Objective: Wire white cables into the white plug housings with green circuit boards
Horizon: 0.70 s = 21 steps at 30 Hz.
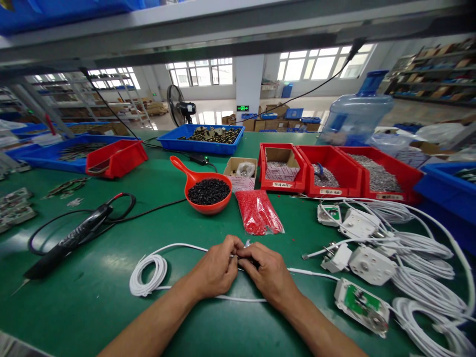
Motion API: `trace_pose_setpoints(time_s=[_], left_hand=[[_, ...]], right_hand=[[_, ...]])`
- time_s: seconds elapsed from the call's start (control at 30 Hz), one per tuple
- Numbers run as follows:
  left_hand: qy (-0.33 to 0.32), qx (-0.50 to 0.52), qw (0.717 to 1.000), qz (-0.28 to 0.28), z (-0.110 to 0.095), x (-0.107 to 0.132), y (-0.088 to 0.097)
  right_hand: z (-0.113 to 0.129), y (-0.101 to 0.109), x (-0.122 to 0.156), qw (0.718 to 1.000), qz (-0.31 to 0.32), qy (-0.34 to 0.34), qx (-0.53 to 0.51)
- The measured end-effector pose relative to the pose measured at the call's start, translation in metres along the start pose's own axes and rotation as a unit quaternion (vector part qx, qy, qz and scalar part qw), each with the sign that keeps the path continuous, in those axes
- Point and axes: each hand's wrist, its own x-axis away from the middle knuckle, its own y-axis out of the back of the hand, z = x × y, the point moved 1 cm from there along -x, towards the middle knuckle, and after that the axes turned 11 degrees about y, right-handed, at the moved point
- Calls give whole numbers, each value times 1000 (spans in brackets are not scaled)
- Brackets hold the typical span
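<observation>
My left hand (218, 267) is closed in a pinch on a white cable (186, 245), which runs in from a small coil (148, 275) on the green mat. Facing it, fingertips almost touching, my right hand (268, 271) is also pinched closed. A small dark part shows between its fingers, too covered to name, and a tiny clear piece sticks up behind the fingertips. Another stretch of white cable (312, 272) leads from beside my right hand to an opened white housing with a green circuit board (362, 302). The cable ends between my hands are mostly hidden.
Beyond my hands are a bag of red pieces (258, 212) and an orange scoop (224, 204) of black pieces. Red bins (332, 191) stand behind. White housings (372, 265) and coiled cables (420, 287) crowd the right; a black corded tool (70, 240) lies left. A shelf (238, 29) overhangs.
</observation>
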Motion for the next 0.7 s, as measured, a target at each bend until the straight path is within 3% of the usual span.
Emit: trace_pose_setpoints(time_s=[0.23,0.37,0.7], left_hand=[[18,-168,985,-39,3,-4,21],[-9,-156,988,-12,8,-7,23],[-35,-111,993,-19,9,-6,14]], right_hand=[[-5,6,-1,999,-26,-31,36],[-5,8,-1,998,-16,-24,50],[-4,6,0,989,46,4,137]])
